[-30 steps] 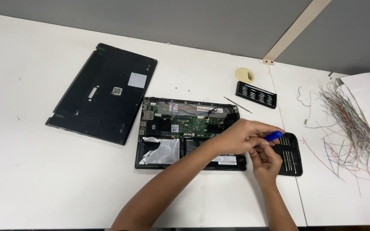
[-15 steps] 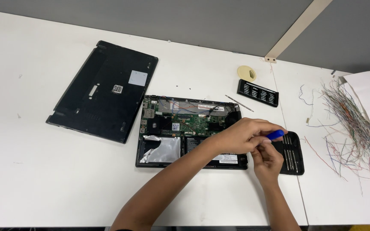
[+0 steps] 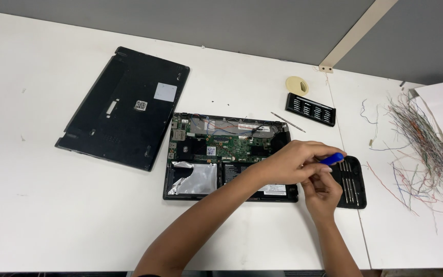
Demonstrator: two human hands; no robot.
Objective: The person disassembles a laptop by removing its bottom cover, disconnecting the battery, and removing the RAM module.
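Hands are meeting over a blue-handled screwdriver beside the opened laptop's right edge.

Left hand (image 3: 290,163) is pinching the blue-handled screwdriver (image 3: 333,158) between fingertips, while the right hand (image 3: 322,190) is curling up under it, fingers closing toward the tip, which is hidden. Small, stiff and light, the tool is likely best gripped at its handle. Just beside them the opened laptop (image 3: 221,154) is showing fragile boards; a bit tray (image 3: 354,183) is lying right, the removed bottom cover (image 3: 124,107) left on the worktop (image 3: 52,215).
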